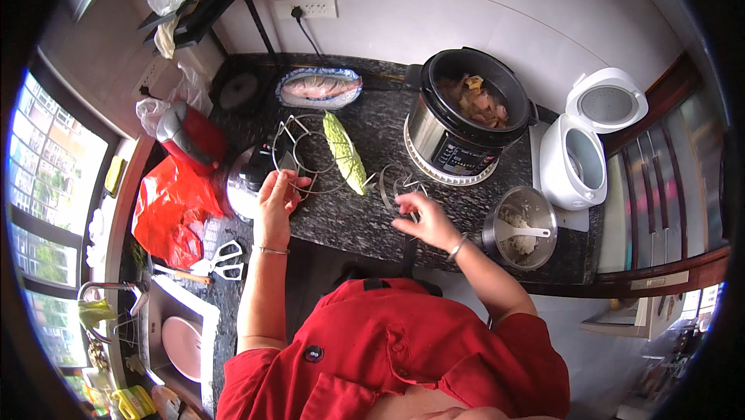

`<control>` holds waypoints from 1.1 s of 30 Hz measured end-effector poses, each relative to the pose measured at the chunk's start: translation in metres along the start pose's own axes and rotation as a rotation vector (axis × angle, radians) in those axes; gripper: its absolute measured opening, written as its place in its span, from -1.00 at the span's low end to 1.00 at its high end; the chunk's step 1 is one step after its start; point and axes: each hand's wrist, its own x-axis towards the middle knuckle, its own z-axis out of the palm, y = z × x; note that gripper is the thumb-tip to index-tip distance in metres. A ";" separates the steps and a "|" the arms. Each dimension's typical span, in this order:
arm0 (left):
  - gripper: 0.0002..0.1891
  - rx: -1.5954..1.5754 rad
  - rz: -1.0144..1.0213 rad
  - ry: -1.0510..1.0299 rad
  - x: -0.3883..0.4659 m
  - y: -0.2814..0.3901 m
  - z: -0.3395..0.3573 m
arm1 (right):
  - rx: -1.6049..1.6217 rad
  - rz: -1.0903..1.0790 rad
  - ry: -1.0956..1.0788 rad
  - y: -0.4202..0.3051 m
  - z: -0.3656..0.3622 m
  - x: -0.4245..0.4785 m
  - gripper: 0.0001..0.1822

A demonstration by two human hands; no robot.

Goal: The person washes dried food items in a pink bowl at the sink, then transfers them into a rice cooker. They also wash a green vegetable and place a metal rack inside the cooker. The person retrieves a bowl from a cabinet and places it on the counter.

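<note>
My left hand [279, 196] grips the near rim of a round metal wire rack [297, 152] between thumb and fingers. Just right of that rack a green bitter melon [344, 152] lies on the dark speckled counter. My right hand [424, 219], slightly blurred, is at a smaller metal wire rack [385, 184]; its fingers are partly curled, and whether they hold the rack is unclear. Beyond my hands a fish lies on a blue-and-white dish [320, 87]. At the back right an uncovered electric pressure cooker [468, 111] contains pieces of meat.
A white rice cooker [573, 158] with its lid up and a steel pot [520, 234] holding rice and a paddle stand at right. On the left are a red plastic bag [174, 210], kitchen scissors [218, 262], a round lid [241, 184] and a sink with a pink basin [182, 347].
</note>
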 end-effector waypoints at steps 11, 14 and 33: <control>-0.84 -0.163 -0.273 -0.612 0.064 0.048 0.195 | -0.702 -0.180 -0.004 0.031 0.042 -0.008 -0.36; -0.87 -0.082 -0.323 -0.679 0.094 0.039 0.249 | -0.485 -0.265 0.041 0.000 0.037 -0.023 -0.44; -0.69 1.607 1.016 -0.350 0.149 -0.026 0.350 | 0.056 0.932 -0.371 0.026 -0.013 -0.304 -0.66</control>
